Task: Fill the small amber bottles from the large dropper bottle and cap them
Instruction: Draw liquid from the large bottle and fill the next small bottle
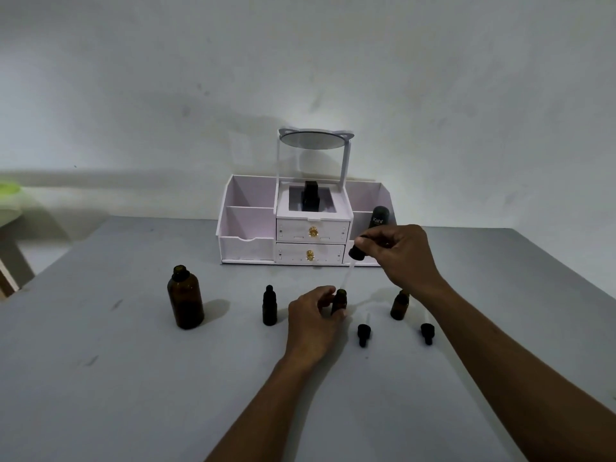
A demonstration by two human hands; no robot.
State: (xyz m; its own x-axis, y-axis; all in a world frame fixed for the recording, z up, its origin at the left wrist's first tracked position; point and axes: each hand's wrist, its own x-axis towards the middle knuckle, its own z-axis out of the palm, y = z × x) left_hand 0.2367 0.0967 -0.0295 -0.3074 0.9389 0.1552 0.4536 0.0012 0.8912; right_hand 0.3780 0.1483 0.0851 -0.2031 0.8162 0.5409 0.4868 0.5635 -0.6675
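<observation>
The large amber bottle [185,297] stands uncapped on the grey table, left of centre. My right hand [400,255] pinches its black dropper [357,252] by the bulb, and the glass pipette slants down to the mouth of a small amber bottle [340,301]. My left hand [315,315] grips that small bottle on the table. A capped small bottle [269,305] stands to its left. Another small amber bottle [399,305] stands open to the right. Two small black dropper caps [363,334] [427,333] lie on the table in front.
A white organiser [301,225] with two gold-knobbed drawers, a mirror on top and side compartments stands at the back against the wall. A black "Kahf" tube [379,217] leans in its right compartment. A green and white object [10,201] sits at the far left.
</observation>
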